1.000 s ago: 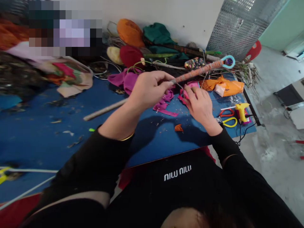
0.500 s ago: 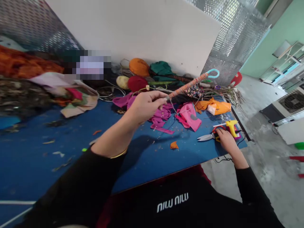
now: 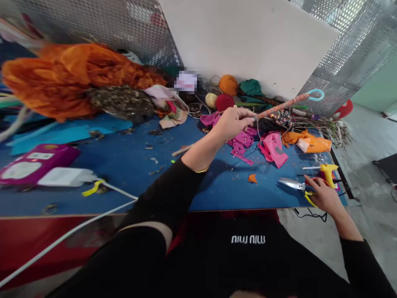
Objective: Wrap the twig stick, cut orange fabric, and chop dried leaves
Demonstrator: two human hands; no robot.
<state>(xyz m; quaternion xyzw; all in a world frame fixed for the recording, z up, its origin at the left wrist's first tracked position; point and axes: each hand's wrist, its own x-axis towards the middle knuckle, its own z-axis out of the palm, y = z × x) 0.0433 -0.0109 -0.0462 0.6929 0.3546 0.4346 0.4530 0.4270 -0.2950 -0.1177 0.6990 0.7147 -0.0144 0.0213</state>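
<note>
My left hand (image 3: 233,123) is closed, pinching the near end of a thin stick (image 3: 283,106) wrapped in orange and grey yarn. A light blue loop (image 3: 316,95) tops the stick's far end, and a loose grey strand hangs from the held end. At the table's right side my right hand (image 3: 324,194) is closed around the red and yellow handles of a pair of scissors (image 3: 293,183). The blades point left over the blue tabletop. Just beyond that hand lies a yellow glue gun (image 3: 329,171). Magenta cloth strips (image 3: 242,145) and pink fabric (image 3: 274,150) lie below the stick.
On the blue table (image 3: 223,190) are an orange scrap (image 3: 252,179), an orange packet (image 3: 314,142) and a purple box (image 3: 40,163) beside a white plug (image 3: 66,177) with a cable. Orange cloth (image 3: 77,78), yarn balls (image 3: 225,102) and twigs (image 3: 325,124) line the back.
The view has swung left, bringing the purple box and white cable in. My right hand has shifted on the scissors, showing their yellow handle. My left hand still holds the wrapped stick.
</note>
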